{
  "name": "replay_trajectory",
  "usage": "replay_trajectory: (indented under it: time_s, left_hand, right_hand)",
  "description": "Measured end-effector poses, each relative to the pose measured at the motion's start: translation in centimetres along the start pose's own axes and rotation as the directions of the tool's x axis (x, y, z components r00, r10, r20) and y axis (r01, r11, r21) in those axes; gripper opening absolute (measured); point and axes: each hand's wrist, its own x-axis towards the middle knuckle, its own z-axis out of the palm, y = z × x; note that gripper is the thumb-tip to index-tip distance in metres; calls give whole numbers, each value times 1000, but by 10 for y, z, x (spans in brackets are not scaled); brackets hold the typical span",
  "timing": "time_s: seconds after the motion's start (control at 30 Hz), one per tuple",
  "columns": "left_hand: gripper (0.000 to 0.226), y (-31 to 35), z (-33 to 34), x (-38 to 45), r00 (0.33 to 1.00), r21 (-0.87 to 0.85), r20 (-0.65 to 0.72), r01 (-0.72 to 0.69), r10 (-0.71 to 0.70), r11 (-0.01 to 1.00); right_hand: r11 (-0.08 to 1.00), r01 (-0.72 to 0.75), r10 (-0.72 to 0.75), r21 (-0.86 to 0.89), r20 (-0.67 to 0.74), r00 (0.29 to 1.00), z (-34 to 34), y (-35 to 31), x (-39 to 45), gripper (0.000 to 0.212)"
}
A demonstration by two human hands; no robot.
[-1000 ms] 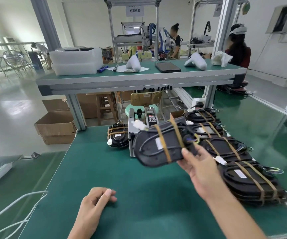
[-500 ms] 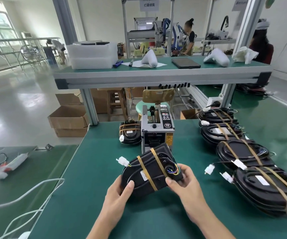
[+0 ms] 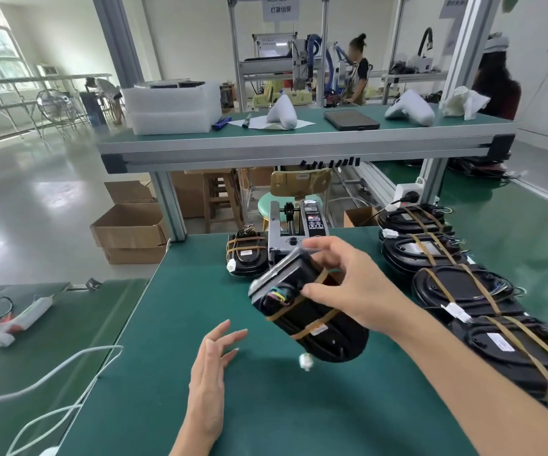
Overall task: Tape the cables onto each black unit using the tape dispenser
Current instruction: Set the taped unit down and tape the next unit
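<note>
At frame centre, our right hand grips a taped black unit above the green mat; our left hand, fingers spread wide, holds nothing.

— Which black unit is being worked?
— The one raised above the desk, tilted, blurred, tan tape bands across it, coloured wires at its upper end, a white connector dangling below.
— And the rest?
— Four taped units in a row at right, one more just left of the grey tape dispenser, which stands upright at the desk's far edge.
</note>
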Motion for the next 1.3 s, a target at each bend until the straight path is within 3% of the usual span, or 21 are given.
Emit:
replay_trajectory:
  time_s: [0.1,0.23,0.37,0.6,0.87,0.97,1.03,1.07,1.1,1.17,1.23,1.3]
  left_hand:
    - [80,1,2,-2,999,66,-8,-35,35,997]
    - [68,7,4,-5,997,146,20,-78,76,986]
    - [45,14,8,-8,995,125,73,-82,73,989]
    - [29,20,9,-7,991,69,130,1,-10,998]
    - [46,22,6,-8,984,78,172,28,-41,997]
    - [43,21,6,-7,981,79,188,27,-41,997]
    - [40,20,5,-7,980,78,193,27,-42,997]
    - [39,20,5,-7,980,77,195,28,-43,997]
    - [39,20,5,-7,979,74,199,29,-43,997]
    - [39,22,5,-8,977,67,208,26,-39,997]
    - [38,23,5,-8,976,67,215,22,-36,997]
    - [37,25,6,-9,974,76,224,19,-35,997]
  right_hand:
    - [969,68,-14,-239,221,975,8,-11,12,48]
    - [881,183,43,-436,460,887,32,-12,19,55]
    - [879,196,63,-434,514,855,50,-13,22,56]
    - [845,290,34,-450,585,810,69,-14,25,56]
    - [826,294,80,-482,615,784,70,-7,21,60]
    - [930,39,161,-367,499,851,57,0,27,45]
    - [962,-165,220,-216,257,941,47,13,40,21]
    - [952,-277,291,-129,98,952,43,22,46,11]
    - [920,-391,390,-27,-48,920,41,31,53,10]
    - [815,-555,579,167,-230,782,38,46,62,14]
    - [730,-617,683,293,-269,679,38,57,68,13]
    - [690,-618,720,376,-271,639,43,62,75,14]
